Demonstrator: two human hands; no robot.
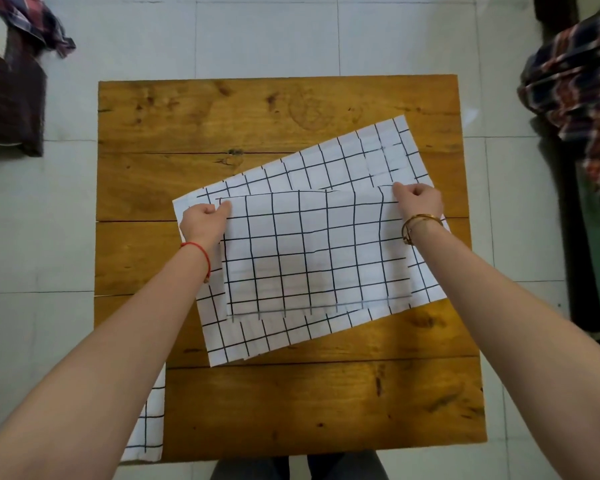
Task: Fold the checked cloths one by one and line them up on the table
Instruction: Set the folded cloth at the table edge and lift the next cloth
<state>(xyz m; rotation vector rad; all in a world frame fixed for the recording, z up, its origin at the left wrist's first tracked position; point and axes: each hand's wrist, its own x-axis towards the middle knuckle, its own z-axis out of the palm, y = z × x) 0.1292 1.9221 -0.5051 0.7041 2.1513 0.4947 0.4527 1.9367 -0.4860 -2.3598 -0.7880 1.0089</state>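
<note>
Head view, near to far: closest to the person, a white cloth with a black grid (146, 431) hangs off the left near edge of the varnished wooden plank table (326, 403), well back from both sets of fingers and untouched.

Between the forearms hangs the white black-checked cloth being folded (312, 251), held up by its two top corners. The left hand (203, 221), with a red string at its wrist, pinches the left corner with curled fingers; the right hand (420, 200), with a gold bangle at its wrist, pinches the right corner the same way. Both grips are narrow and closed on fabric. The held cloth's long axis runs from one hand to the other, roughly square to the person, and its free lower edge hangs on the near side of the fingers, looking blurred.

Directly under and beyond the fingers lies a larger spread sheet of the same white black-grid fabric (343, 161), flat on the table and turned so its long axis runs from near left to far right. I cannot tell whether it is a separate cloth or another layer of the held one. The two axes disagree, so the coming lay-down likely depends on swinging the right hand farther away to match the tilt.

Beyond the table lies pale tiled floor (264, 32), with dark plaid clothing at far left (39, 22) and at far right (575, 77).
</note>
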